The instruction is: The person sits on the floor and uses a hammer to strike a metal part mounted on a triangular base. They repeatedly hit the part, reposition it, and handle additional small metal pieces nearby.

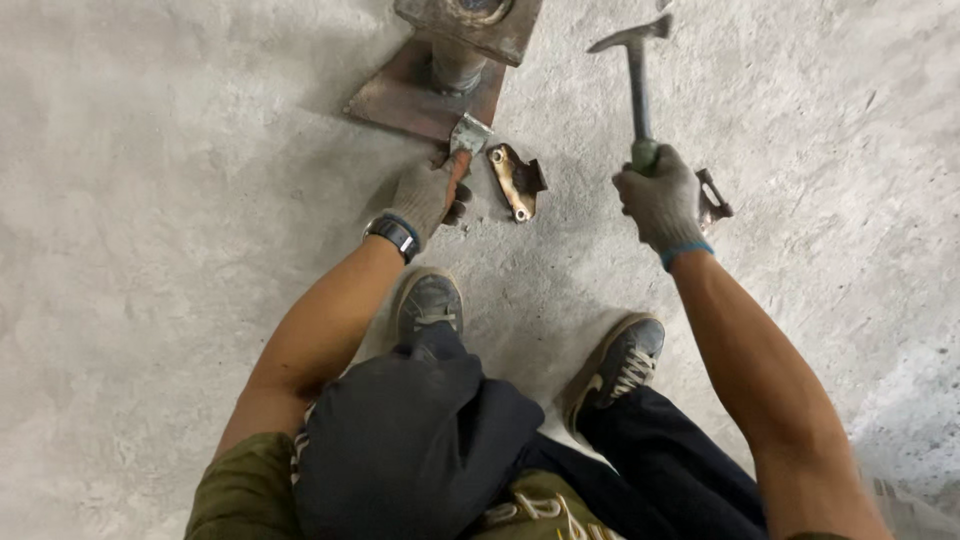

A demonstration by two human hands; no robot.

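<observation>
The knees (420,450) in dark trousers fill the bottom of the view, with two shoes (428,305) planted on the concrete floor (150,250) just beyond them; the person is squatting. The step in hand looks like hammering: the right hand (662,198), gloved, has its fingers (632,190) wrapped fully round the grip of a hammer (638,85), whose head is raised above the floor and tilted away. The left hand (432,190), also gloved and with a watch (392,232) at the wrist, pinches a small grey metal piece (468,133) between narrowly parted fingers, holding it against the edge of a rusty base plate (405,100) that carries a short post. A brass-coloured bracket (515,180) lies loose on the floor just beside that hand, and another small metal part (712,200) lies near the right hand. A clean blow would call for the piece being held steady and the holding fingers kept clear of the head.
</observation>
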